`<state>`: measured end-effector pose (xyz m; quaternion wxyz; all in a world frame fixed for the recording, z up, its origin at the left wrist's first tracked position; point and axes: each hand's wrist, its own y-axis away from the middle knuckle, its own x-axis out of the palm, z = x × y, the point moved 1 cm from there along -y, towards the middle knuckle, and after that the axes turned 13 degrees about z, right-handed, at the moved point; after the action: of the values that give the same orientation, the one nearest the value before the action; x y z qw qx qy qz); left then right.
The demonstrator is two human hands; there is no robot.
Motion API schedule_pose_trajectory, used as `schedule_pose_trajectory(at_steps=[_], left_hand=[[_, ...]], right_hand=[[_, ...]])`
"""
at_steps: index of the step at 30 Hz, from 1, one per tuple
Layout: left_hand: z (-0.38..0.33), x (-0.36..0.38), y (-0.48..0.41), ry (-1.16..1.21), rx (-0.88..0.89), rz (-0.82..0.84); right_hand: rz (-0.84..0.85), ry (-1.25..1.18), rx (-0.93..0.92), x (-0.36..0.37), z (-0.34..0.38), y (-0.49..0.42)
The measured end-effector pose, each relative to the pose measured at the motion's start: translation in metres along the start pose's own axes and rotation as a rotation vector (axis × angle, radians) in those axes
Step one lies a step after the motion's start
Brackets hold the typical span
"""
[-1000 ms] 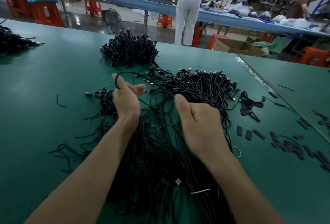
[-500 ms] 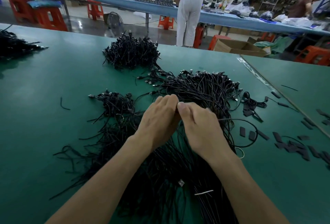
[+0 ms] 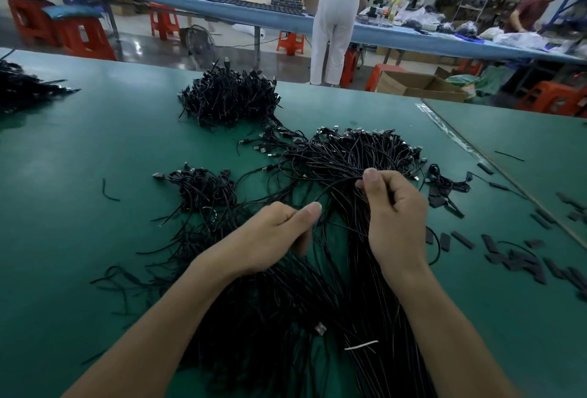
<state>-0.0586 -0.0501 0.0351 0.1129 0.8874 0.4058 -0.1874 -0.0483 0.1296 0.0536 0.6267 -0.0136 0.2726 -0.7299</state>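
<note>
Black cable (image 3: 335, 190), thin, stretched in a shallow arc between two hands above the middle of a green table (image 3: 95, 150). Far end pinched between thumb and forefinger of the right hand (image 3: 394, 223), other fingers curled in toward the palm, back of the hand up. Near end led in under the thumb tip of the left hand (image 3: 273, 238): thumb laid flat along the forefinger, remaining fingers folded underneath, so gripped there too, though the contact itself is mostly hidden by the thumb. Hands near each other, not touching, the right one farther from the body.

Directly beneath and beyond both hands, a big loose pile (image 3: 349, 156) of like cables, plug ends fanned toward the far side, tails running back under the forearms to the near edge. Across those tails, close to the right forearm, a short white tie (image 3: 360, 345). Just left of the pile, a small tangled bundle (image 3: 203, 188). Farther back, a dense round heap (image 3: 228, 99). Right of the pile, scattered flat black strips (image 3: 521, 261).

Beyond the table, orange stools (image 3: 85, 38), an open cardboard box (image 3: 413, 84), a long blue bench (image 3: 222, 11), and a person in white trousers (image 3: 333, 32) standing at it, back turned.
</note>
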Motion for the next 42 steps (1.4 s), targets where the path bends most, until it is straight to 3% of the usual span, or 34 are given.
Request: schedule_pose_trajectory(at_steps=[3,5,9,12,14,16,19,23,28,31,34,36,38,40,42], left_hand=[[-0.015,0.007,0.007,0.374,0.138,0.225],[-0.025,0.008,0.008,0.647,0.226,0.253],[-0.026,0.003,-0.005,1.041,0.279,-0.11],[-0.014,0.002,-0.012,0.827,0.224,-0.377],[-0.009,0.002,-0.012,0.615,0.19,-0.471],[-0.007,0.001,-0.01,0.424,0.133,-0.442],[-0.01,0.005,-0.004,0.162,0.038,-0.208],[-0.009,0.008,0.007,0.414,-0.047,-0.002],[-0.01,0.001,0.011,0.929,0.06,0.284],[-0.013,-0.002,0.01,1.209,0.189,0.24],[-0.02,-0.004,0.007,1.334,0.3,0.001],[-0.02,-0.005,0.003,1.256,0.347,-0.194],[-0.016,-0.004,0.001,1.032,0.35,-0.299],[-0.011,-0.001,0.004,0.609,0.253,-0.387],[-0.009,0.004,0.008,0.209,0.098,-0.359]], right_hand=[[0.239,0.022,0.105,0.006,-0.002,-0.002],[0.455,0.032,0.144,0.014,-0.003,0.004],[0.701,0.13,0.126,0.026,0.0,0.019],[0.733,0.185,0.129,0.023,0.003,0.023],[0.735,0.221,0.101,0.019,0.007,0.023],[0.711,0.23,0.066,0.017,0.012,0.021],[0.588,0.194,0.011,0.015,0.019,0.014],[0.55,0.057,-0.032,0.013,0.023,0.008],[0.469,-0.05,-0.019,0.017,0.019,0.006],[0.52,0.057,0.027,0.021,0.016,0.011],[0.706,0.218,0.083,0.024,0.018,0.018],[0.82,0.302,0.072,0.026,0.021,0.022],[0.855,0.348,0.036,0.024,0.024,0.022],[0.82,0.362,0.0,0.02,0.027,0.018],[0.752,0.348,-0.027,0.014,0.03,0.012]])
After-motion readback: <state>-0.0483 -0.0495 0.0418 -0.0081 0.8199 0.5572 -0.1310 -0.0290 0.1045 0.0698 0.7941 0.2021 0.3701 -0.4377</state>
